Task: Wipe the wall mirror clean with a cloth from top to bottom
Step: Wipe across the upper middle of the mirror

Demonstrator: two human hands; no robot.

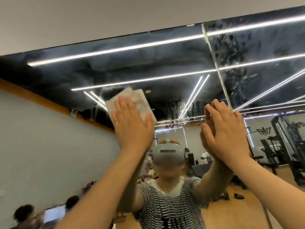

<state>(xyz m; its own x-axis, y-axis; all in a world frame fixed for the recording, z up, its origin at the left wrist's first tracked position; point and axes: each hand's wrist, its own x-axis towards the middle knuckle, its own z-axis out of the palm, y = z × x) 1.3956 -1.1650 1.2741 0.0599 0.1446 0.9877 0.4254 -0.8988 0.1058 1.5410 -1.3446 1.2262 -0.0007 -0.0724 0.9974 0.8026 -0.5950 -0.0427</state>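
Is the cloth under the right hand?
No, the left hand presses the cloth flat against the mirror, while the right hand is bare.

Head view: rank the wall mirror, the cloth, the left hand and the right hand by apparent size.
1. wall mirror, by far the largest.
2. right hand and left hand, look about alike; not ranked.
3. cloth, smallest as seen, partly hidden under the left hand.

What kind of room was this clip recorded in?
Most likely a gym: the large wall mirror reflects a weight machine, a padded bench and a wooden floor.
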